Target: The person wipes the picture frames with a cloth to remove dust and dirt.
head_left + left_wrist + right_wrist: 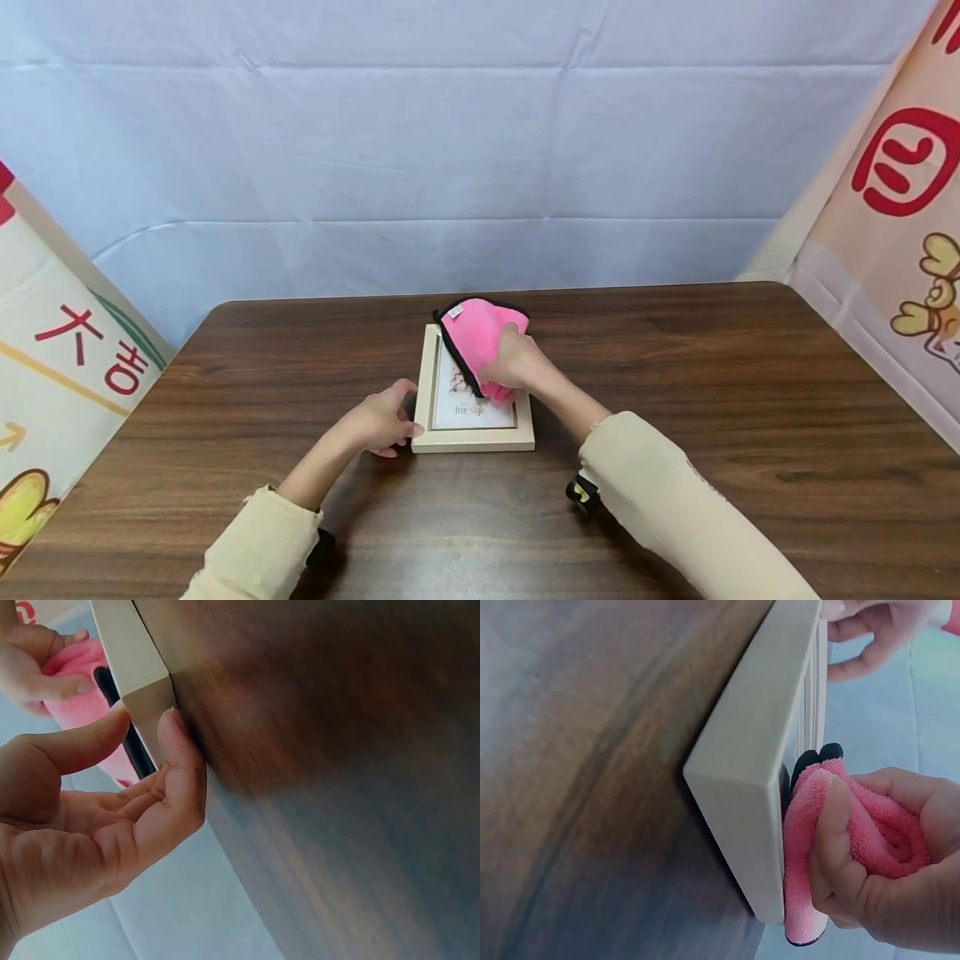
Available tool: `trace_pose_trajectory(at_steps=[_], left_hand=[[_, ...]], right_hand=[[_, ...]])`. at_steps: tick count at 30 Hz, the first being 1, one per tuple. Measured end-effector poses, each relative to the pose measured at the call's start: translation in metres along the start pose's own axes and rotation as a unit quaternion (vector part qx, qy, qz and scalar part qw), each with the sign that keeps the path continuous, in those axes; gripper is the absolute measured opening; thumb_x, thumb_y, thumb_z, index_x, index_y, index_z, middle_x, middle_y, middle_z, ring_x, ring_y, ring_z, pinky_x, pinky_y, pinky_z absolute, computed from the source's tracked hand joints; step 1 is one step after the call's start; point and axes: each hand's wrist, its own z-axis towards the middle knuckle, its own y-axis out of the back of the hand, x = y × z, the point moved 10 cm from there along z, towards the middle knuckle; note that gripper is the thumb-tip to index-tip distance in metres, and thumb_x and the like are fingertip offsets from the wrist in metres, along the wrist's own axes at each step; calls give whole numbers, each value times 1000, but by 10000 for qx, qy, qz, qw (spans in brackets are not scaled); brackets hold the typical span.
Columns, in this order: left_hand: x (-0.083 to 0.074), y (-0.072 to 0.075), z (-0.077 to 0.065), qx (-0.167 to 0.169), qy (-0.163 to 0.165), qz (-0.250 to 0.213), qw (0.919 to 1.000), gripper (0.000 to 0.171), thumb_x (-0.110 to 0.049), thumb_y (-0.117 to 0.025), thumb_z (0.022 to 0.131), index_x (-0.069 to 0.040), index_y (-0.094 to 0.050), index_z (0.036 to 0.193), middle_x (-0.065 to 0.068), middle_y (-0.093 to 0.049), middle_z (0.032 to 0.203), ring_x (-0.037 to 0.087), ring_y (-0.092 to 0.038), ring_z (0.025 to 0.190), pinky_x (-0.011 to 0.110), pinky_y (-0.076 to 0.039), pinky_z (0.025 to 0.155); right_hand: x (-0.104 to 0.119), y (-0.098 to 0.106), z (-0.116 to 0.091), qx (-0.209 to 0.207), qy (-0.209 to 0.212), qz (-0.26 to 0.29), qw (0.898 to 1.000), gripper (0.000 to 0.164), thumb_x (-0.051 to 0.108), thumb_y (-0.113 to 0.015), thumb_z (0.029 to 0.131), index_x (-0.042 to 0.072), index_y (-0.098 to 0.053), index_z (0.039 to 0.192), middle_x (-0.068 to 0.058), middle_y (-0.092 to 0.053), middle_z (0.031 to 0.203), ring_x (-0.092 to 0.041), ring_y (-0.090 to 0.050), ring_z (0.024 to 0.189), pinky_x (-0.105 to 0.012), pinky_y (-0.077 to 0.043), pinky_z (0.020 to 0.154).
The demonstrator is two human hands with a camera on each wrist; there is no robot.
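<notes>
In the head view I'm counting one picture frame [474, 442], one cloth [478, 329] at its 12 o'clock, one table [712, 358]. Two hands are showing, left hand [384, 418] at 8, right hand [515, 358] at 2; two sleeves [258, 542] are showing, at 8 and 4.

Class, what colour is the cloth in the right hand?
Pink, with black edging; the head view shows the cloth best.

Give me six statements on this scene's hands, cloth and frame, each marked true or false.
1. The right hand holds a pink cloth. True.
2. The pink cloth is trimmed in white. False: in black.
3. The left hand touches the picture frame. True.
4. The picture frame stands upright. False: it lies flat on the table.
5. The pink cloth covers the whole picture frame. False: only part.
6. The lettering "free style" shows. True.
</notes>
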Motion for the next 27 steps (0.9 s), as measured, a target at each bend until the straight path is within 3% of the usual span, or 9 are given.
trace_pose_trajectory(at_steps=[7, 15, 27], left_hand=[[1, -1, 2, -2, -32, -1, 10000, 47, -4, -62, 89, -4, -39, 129, 10, -53, 82, 19, -56, 67, 31, -54, 52], [2, -2, 3, 15, -34, -20, 10000, 47, -4, -61, 89, -4, -38, 130, 10, -53, 82, 20, -56, 67, 31, -54, 52], [4, -2, 5, -50, -7, -176, 9998, 46, -2, -62, 88, -4, -40, 128, 11, -52, 82, 20, -57, 67, 32, -54, 52]], right_hand=[[-6, -3, 5, 88, -195, 80, 9997, 67, -2, -60, 78, -13, -18, 129, -15, -63, 60, -17, -60, 44, -32, -55, 47], [-9, -7, -6, 82, -65, 16, 9999, 66, -3, -59, 76, -14, -21, 129, -14, -62, 58, -17, -59, 42, -29, -53, 44], [-11, -12, -26, 170, 140, 75, 9997, 49, -5, -60, 73, -8, -33, 113, -15, -60, 58, -18, -59, 42, -30, -53, 42]])
